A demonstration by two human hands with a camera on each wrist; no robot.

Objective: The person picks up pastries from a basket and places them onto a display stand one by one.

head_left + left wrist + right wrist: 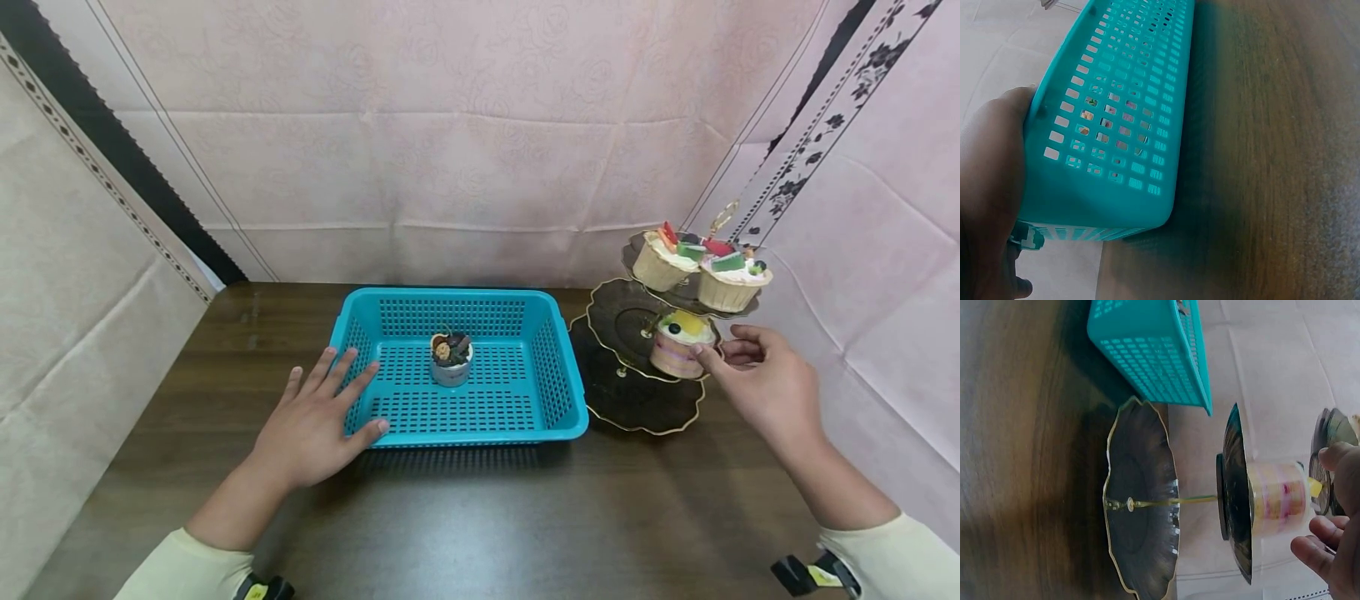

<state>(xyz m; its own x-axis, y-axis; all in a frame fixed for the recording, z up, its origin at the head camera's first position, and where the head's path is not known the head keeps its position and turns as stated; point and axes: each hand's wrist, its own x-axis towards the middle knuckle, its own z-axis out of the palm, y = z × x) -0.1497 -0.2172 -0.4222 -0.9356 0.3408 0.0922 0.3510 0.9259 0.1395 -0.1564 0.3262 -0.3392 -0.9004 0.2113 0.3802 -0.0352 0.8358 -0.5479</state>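
Observation:
My left hand [318, 425] lies with spread fingers over the left end of a blue perforated plastic basket [480, 437], at its rim. Inside the basket sits a small round cake [452, 372] in a grey-blue cup with dark toppings. On the right, my right hand [772, 383] reaches to the middle tier of a dark, gold-edged three-tier stand [637, 412]. A round layered cake [672, 357] with a yellow top stands on that tier. Thumb and fingers [1314, 556] are parted beside the cake's top in the right wrist view.
Two cream-topped cupcakes [729, 287] with fruit pieces occupy the stand's top tier. The basket's right end is close beside the stand's lower tiers. Everything rests on a dark wooden table [480, 533], with pale patterned cloth [480, 167] hanging behind and at both sides.

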